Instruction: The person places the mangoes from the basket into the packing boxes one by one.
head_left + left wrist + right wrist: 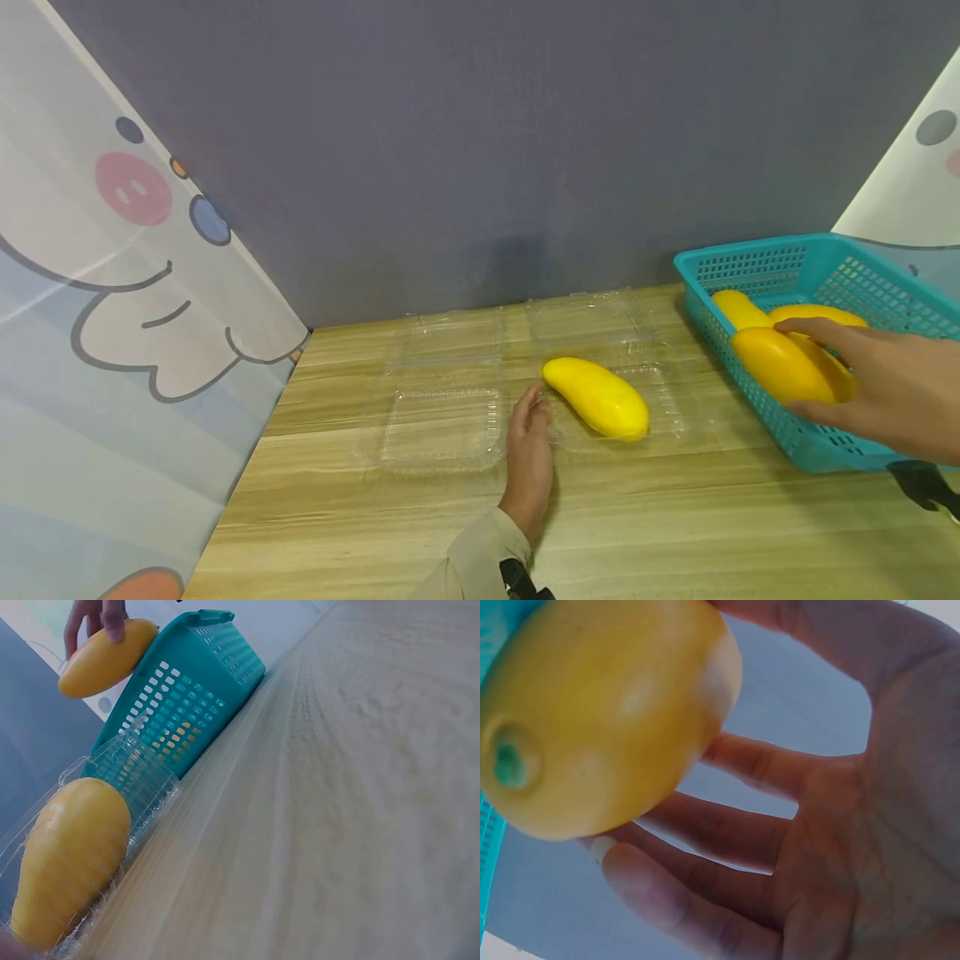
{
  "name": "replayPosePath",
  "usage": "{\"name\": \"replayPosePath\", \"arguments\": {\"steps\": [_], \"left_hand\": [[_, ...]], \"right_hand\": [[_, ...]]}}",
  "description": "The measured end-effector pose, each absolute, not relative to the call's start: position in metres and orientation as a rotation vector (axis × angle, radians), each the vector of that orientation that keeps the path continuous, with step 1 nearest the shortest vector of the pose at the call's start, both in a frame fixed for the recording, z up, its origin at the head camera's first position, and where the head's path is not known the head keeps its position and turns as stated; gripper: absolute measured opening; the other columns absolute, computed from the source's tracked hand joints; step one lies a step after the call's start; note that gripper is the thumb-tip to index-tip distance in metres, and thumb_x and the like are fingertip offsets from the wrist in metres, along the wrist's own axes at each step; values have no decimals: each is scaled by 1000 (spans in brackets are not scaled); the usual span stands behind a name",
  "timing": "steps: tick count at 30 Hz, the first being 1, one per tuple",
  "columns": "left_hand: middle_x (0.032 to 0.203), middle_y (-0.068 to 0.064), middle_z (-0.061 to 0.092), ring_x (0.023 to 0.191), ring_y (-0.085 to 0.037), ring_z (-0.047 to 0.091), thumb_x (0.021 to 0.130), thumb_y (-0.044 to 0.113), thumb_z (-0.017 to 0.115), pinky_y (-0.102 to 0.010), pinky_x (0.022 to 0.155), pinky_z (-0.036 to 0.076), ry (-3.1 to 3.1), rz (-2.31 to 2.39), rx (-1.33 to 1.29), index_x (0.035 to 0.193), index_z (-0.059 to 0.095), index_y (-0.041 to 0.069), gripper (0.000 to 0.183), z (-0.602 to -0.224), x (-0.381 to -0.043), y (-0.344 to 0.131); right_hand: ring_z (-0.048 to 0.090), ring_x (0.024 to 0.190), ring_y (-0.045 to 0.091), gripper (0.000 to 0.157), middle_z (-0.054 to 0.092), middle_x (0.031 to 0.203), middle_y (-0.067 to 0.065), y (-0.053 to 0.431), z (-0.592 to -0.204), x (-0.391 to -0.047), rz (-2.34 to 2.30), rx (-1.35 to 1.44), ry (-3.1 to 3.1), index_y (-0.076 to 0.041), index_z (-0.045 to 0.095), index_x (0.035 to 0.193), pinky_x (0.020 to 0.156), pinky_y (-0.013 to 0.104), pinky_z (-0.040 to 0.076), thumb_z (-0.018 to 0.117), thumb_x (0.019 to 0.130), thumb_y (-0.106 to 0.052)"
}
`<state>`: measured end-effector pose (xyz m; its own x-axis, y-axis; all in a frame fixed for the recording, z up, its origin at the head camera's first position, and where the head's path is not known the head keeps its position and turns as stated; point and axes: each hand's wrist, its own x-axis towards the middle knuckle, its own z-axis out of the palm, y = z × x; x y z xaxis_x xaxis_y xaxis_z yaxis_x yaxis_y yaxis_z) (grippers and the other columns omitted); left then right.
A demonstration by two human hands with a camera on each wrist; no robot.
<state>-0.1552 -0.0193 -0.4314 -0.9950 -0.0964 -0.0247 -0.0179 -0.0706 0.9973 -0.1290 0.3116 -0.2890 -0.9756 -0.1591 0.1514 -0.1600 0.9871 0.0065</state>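
My right hand [892,383] grips an orange-yellow mango [780,367] between thumb and fingers, over the near-left side of the teal basket [802,454]. The right wrist view brings that mango [607,712] up close, its green stem spot facing the camera. Beside the right-hand clear plastic box [667,400], my left hand [529,458] rests with its fingers extended along the left edge. A brighter yellow mango [600,400] lies slanted in that box's near half. The left wrist view shows the same mango [71,862] through the clear wall.
More mangoes [738,310] lie in the basket. Another open clear plastic box [442,425], its lid folded back, sits left of my left hand. A grey wall panel [480,150] stands behind the wooden table [300,517], with cartoon-printed sheets at both sides.
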Motion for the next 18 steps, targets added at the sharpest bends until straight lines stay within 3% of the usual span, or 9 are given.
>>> {"name": "replayPosePath", "arguments": {"steps": [2, 8, 13, 18], "left_hand": [[151, -5, 46, 140, -25, 43, 104, 28, 44, -51, 118, 32, -2107, -2248, 120, 148, 45, 20, 44, -432, -155, -19], [150, -6, 47, 140, -26, 43, 104, 27, 44, -51, 118, 33, -2116, -2241, 120, 148, 45, 19, 45, -432, -154, -19], [150, -6, 48, 140, -26, 43, 104, 27, 43, -51, 118, 33, -2119, -2246, 126, 148, 45, 20, 45, -431, -155, -19], [149, -7, 49, 140, -26, 44, 104, 28, 44, -51, 118, 33, -2119, -2228, 117, 148, 46, 19, 45, -431, -155, -19]], "right_hand": [[47, 58, 17, 90, 69, 97, 24, 306, -286, -129, 12, 253, -3004, -12, 39, 145, 47, 30, 30, 79, 76, -54], [44, 54, 16, 88, 65, 124, 24, 289, -284, -128, 0, 267, -3038, -23, 40, 147, 44, 32, 32, 75, 77, -64], [47, 58, 16, 89, 72, 107, 12, 280, -284, -131, 1, 270, -3051, -27, 41, 147, 44, 33, 33, 73, 75, -68], [52, 63, 14, 86, 69, 119, 19, 272, -285, -134, 5, 294, -3027, -25, 43, 147, 45, 32, 35, 75, 76, -62]]}}
